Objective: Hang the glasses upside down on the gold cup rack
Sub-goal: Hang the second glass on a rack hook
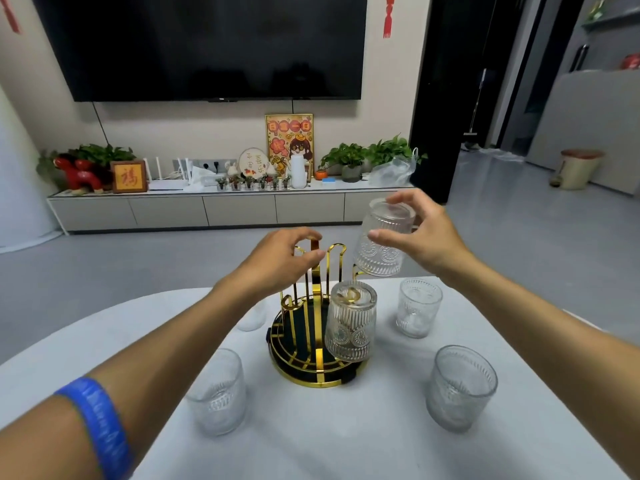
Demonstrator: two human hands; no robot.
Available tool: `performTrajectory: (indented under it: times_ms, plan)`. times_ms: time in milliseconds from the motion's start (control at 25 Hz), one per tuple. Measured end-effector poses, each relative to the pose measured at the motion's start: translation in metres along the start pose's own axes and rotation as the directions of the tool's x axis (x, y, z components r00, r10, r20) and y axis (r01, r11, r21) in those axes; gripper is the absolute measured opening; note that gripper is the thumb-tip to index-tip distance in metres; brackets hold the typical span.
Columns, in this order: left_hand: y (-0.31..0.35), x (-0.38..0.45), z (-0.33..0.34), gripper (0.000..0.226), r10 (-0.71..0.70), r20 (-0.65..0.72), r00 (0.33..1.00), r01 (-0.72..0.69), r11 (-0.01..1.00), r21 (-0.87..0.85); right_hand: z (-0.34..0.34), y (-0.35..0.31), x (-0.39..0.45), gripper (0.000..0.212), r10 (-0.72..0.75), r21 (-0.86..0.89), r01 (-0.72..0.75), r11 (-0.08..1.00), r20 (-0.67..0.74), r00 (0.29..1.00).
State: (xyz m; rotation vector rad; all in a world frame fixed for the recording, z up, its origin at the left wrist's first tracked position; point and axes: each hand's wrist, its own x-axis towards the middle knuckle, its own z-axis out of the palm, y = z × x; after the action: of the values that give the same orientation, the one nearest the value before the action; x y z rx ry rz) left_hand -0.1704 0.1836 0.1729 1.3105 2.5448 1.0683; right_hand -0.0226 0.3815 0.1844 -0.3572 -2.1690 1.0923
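Note:
The gold cup rack (313, 358) stands mid-table on a round dark base. One ribbed glass (351, 322) hangs upside down on its near right prong. My right hand (420, 233) holds another ribbed glass (382, 239) upside down, above the rack's right side. My left hand (282, 256) pinches the rack's top loop. Upright glasses stand around: near left (218, 393), near right (460, 388), far right (417, 306). A further glass (252, 317) is partly hidden behind my left forearm.
The white table (346, 438) has a curved far edge, with grey floor beyond. A low TV cabinet (207, 211) with plants and ornaments runs along the back wall under a large screen. A bin (578, 168) stands far right.

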Motion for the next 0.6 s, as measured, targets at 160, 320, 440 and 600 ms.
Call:
performTrajectory:
  times_ms: [160,320,440,600]
  plan:
    - [-0.006,0.003,0.005,0.04,0.029,-0.032,0.999,-0.029,0.999,0.018,0.013,0.02,0.002,0.062,0.015,-0.038,-0.009,0.999,0.154,0.988]
    - [-0.007,0.0,0.004,0.038,0.049,-0.039,0.998,-0.048,0.999,0.026,0.017,0.033,0.002,0.05,0.05,0.006,-0.054,0.999,0.282,0.958]
    - [-0.009,0.0,0.005,0.038,0.051,-0.044,0.998,-0.05,0.998,0.037,0.019,0.041,-0.002,0.048,0.08,0.026,-0.095,0.995,0.346,0.935]
    - [-0.012,0.002,0.006,0.037,0.061,-0.037,0.997,-0.06,0.998,0.024,0.02,0.044,-0.003,0.05,0.074,0.003,-0.083,0.997,0.417,0.906]
